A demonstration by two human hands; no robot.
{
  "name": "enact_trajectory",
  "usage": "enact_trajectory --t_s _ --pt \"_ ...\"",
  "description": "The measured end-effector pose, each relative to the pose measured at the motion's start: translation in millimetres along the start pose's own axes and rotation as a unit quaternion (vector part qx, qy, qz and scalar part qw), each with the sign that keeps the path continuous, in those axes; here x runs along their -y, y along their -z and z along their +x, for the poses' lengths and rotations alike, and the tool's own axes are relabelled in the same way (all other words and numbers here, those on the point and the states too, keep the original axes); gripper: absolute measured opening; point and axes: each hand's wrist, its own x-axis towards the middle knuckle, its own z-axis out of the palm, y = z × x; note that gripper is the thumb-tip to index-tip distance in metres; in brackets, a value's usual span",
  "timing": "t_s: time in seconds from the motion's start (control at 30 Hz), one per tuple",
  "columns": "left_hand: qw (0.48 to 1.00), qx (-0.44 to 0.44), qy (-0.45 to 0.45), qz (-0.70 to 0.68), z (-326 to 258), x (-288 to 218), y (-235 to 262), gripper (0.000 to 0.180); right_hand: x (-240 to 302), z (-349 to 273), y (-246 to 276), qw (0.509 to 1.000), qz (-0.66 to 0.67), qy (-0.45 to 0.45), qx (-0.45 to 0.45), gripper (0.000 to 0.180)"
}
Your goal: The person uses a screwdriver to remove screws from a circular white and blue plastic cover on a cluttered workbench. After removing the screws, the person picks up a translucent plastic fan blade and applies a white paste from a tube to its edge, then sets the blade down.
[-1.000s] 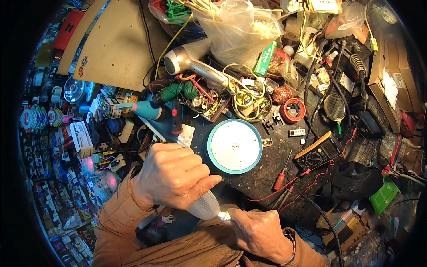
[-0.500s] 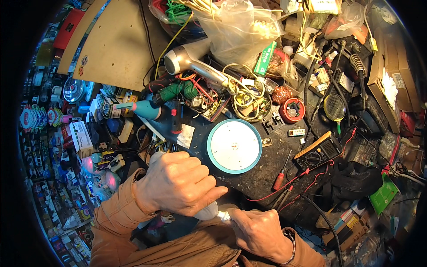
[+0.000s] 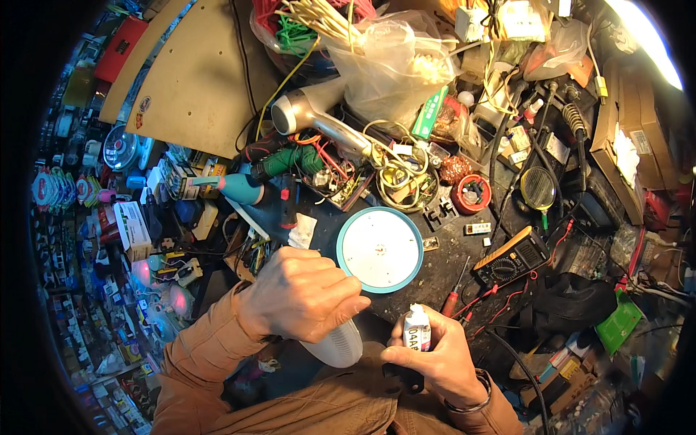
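Cluttered electronics surface (image 3: 435,268), dark, crowded with parts, wires and tools out to its far edge; shelves of small packaged goods run down the left.

Left hand (image 3: 304,293): grip closed around the near end of a white bulb housing (image 3: 335,346), a rounded, ribbed plastic dome whose wide end shows below the knuckles. It sits at near centre, above the person's lap, clear of the surface.

Just beyond, on the surface: a round white disc with a teal rim (image 3: 380,249), flat, with a small mark at its centre.

Right hand (image 3: 435,355): grip closed on a small white tube (image 3: 416,330), held upright between thumb and fingers, its crimped end upward. Printing on it not transcribed. Whether it is capped cannot be told.

Right of centre: a red-handled screwdriver (image 3: 454,293) and a yellow-cased multimeter (image 3: 512,259) with red leads.

Handling judgement: the dome should be kept steady in the left hand, with the opening turned toward the tube, and the tube squeezed lightly from its lower part so the contents come slowly. Elbows are best kept in, away from the loose leads.
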Motion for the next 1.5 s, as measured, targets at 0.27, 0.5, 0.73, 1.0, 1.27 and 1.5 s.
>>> enact_trajectory --t_s 0.27,0.5,0.73,1.0,1.27,1.5 --pt "0.996 0.022 -0.081 -0.039 5 -5 -10 0.026 19 16 -7 0.987 -0.111 -0.060 0.103 0.036" --pt "0.995 0.016 -0.070 -0.073 0 -11 -18 0.023 7 14 -17 0.992 -0.072 -0.053 0.084 0.029" --pt "0.963 -0.094 0.114 -0.226 -20 25 -16 0.038 12 4 -4 0.977 -0.161 -0.055 0.131 0.020" --pt "0.761 -0.064 0.381 -0.521 -55 46 -57 0.079 -3 3 -2 0.985 -0.131 -0.055 0.103 0.024" --pt "0.673 -0.167 0.444 -0.568 -64 44 -58 0.067 -5 7 -6 0.977 -0.187 -0.023 0.095 0.020" --pt "0.655 -0.259 0.412 -0.578 -78 83 -44 0.050 -4 4 4 0.977 -0.205 -0.052 0.006 0.020"
